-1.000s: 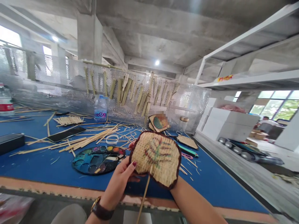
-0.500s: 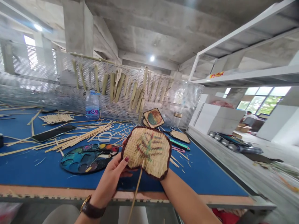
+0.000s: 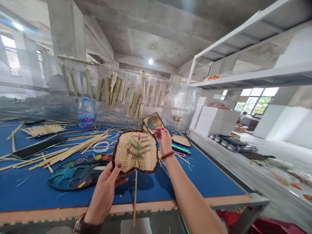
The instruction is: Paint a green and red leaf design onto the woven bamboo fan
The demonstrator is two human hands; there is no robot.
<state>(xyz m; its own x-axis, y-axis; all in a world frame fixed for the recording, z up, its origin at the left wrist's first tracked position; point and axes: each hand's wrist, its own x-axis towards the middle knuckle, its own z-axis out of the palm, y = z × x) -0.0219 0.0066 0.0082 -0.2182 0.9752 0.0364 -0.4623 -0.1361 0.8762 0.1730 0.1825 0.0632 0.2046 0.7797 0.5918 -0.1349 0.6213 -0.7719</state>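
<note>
- left hand (image 3: 104, 187): fingers closed around the bottom of one woven bamboo fan (image 3: 136, 151), thumb on its front, held up mid-frame over the table, with a single bamboo handle (image 3: 135, 198) pointing down
- right hand (image 3: 164, 140): fingers loosely bunched, nothing visible in them, right by one painted fan (image 3: 153, 123); can't tell if they're touching
- one smaller woven fan (image 3: 180, 140) lies at right
- one watercolour palette (image 3: 78, 174), one phone (image 3: 39, 147), one plastic ring (image 3: 100, 147), tons of loose bamboo strips (image 3: 65, 151) on the blue tabletop (image 3: 195, 182)
- one water bottle (image 3: 86, 113), one glass jar (image 3: 177, 123) at the back
- roughly twenty hanging bamboo pieces (image 3: 117, 92) on a perforated metal screen (image 3: 170, 104)
- concrete ceiling (image 3: 146, 26) up top, one person (image 3: 245, 117) far right
</note>
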